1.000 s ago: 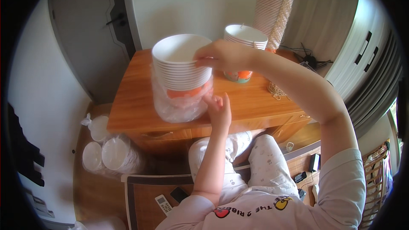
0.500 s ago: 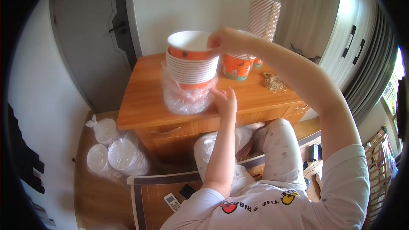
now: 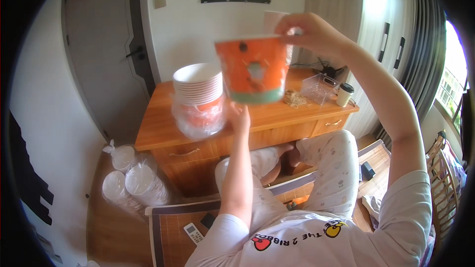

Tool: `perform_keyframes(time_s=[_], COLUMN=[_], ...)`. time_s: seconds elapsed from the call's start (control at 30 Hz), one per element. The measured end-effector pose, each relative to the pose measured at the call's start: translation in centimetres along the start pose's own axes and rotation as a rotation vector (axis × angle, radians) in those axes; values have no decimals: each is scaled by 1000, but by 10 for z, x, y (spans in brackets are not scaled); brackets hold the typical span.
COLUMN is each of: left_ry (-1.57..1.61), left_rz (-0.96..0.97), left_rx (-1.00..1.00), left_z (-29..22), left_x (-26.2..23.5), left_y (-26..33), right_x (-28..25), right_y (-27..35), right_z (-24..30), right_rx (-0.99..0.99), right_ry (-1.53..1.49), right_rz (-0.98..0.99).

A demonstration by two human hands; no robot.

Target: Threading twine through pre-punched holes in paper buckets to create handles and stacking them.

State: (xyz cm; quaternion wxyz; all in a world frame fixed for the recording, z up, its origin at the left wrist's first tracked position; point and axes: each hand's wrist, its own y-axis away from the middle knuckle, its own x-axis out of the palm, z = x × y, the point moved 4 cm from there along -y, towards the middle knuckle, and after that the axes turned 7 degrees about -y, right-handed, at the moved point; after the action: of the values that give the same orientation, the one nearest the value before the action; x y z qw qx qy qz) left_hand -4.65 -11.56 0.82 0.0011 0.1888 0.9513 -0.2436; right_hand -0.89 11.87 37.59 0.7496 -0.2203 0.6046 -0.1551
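An orange paper bucket (image 3: 255,71) with a green base band hangs in the air above the table, slightly blurred. My right hand (image 3: 309,27) pinches its rim at the upper right. To the left stands a stack of paper buckets (image 3: 198,86) with white rims. A crumpled clear plastic bag (image 3: 200,121) wraps the lower part of that stack. My left hand (image 3: 238,114) is beside the bag, just below the lifted bucket, with its thumb and fingers apart. Whether it touches the bag I cannot tell.
On the wooden table (image 3: 158,118) lie a bundle of tan cord (image 3: 297,99), a clear plastic box (image 3: 319,89) and a lidded cup (image 3: 345,95). Another tall bucket stack (image 3: 274,18) is partly hidden behind. Several bagged stacks (image 3: 146,183) stand on the floor at left.
My right hand has lifted the top bucket off the wrapped stack and carried it to the right. The left hand stays low beside the bag. The view has shifted to the right.
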Motion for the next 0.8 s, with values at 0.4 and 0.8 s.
perform_keyframes(time_s=[0.4,0.8], left_ry=[932,590], left_rz=[732,341], left_rx=[73,275], left_z=[-146,-179], left_x=[-63,-91], left_y=[168,208], right_x=[-26,7], right_y=[143,197], right_z=[22,51], right_rx=[64,-133], right_ry=[-219,-388], right_rz=[153,137])
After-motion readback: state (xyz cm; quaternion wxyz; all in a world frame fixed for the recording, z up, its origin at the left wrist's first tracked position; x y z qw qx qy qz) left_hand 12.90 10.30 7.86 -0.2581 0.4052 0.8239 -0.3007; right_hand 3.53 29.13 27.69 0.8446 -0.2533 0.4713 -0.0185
